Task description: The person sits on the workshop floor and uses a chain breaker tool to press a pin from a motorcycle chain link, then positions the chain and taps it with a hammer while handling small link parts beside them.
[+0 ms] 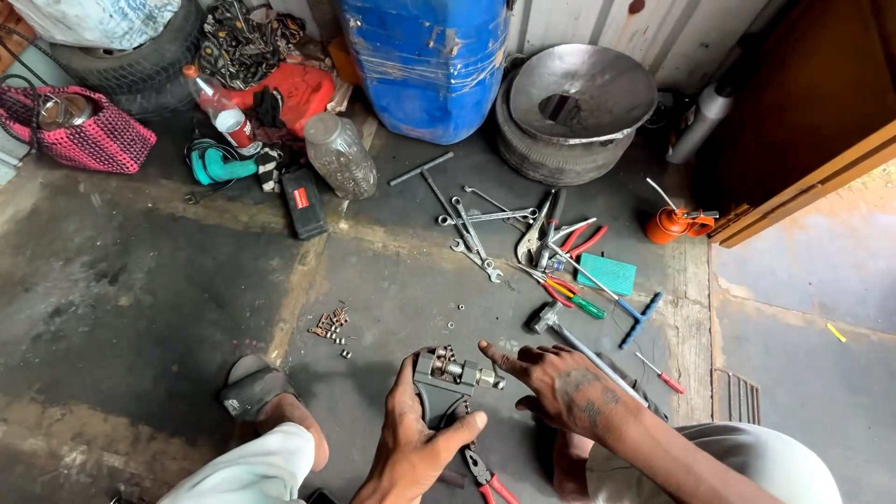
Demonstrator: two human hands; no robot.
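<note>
My left hand [413, 444] grips a grey metal chain-breaker tool [448, 377] near the bottom middle, fingers wrapped around its body. A short piece of chain sits in its jaws. My right hand [558, 385] hovers just right of the tool, index finger stretched toward its threaded end and holding nothing. Red-handled pliers [489, 482] lie on the floor under my left hand. Loose chain links [331, 326] are scattered to the left of the tool.
Wrenches [471, 233], screwdrivers [574, 297], a hammer [560, 331] and a T-handle key [639, 317] are spread on the concrete ahead. Farther back stand a blue barrel [429, 65], a metal bowl on a tyre [579, 98], an orange oil can [670, 224] and plastic bottles [341, 154].
</note>
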